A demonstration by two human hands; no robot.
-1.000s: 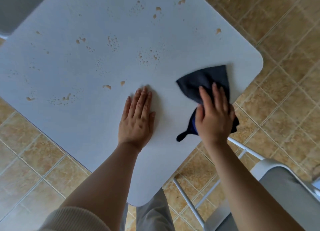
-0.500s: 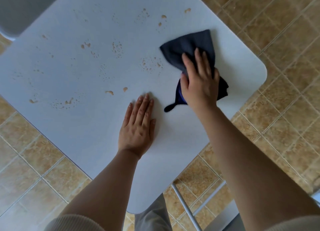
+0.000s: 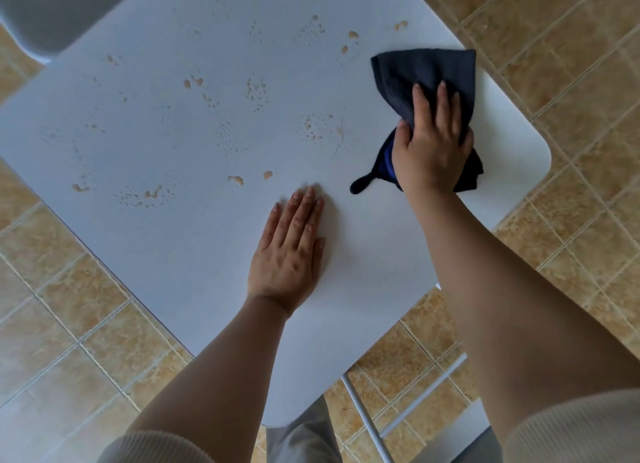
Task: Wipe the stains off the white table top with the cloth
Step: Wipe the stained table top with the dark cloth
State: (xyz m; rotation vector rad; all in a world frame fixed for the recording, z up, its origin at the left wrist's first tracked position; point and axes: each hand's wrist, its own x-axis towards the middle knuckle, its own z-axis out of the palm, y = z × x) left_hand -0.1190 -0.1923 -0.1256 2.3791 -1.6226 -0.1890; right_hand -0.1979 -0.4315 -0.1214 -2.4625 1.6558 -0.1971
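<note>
A white table top (image 3: 173, 240) fills the middle of the view, turned like a diamond. Brownish stains (image 3: 235, 180) and droplet patches are scattered over its far and left parts. My right hand (image 3: 431, 143) presses a dark navy cloth (image 3: 422, 74) flat on the table near the right corner, fingers spread over it. A smeared streak (image 3: 341, 133) lies just left of the cloth. My left hand (image 3: 289, 251) rests flat on the bare table near the front, palm down, holding nothing.
Tan floor tiles (image 3: 571, 64) surround the table. A grey chair seat (image 3: 52, 12) sits at the far left corner. White metal chair legs (image 3: 367, 424) and a grey seat show below the table's near corner, beside my trouser leg (image 3: 301, 435).
My right hand has slid the cloth from the table's right edge up toward the far right part, across some stains. My left hand has stayed flat in place.
</note>
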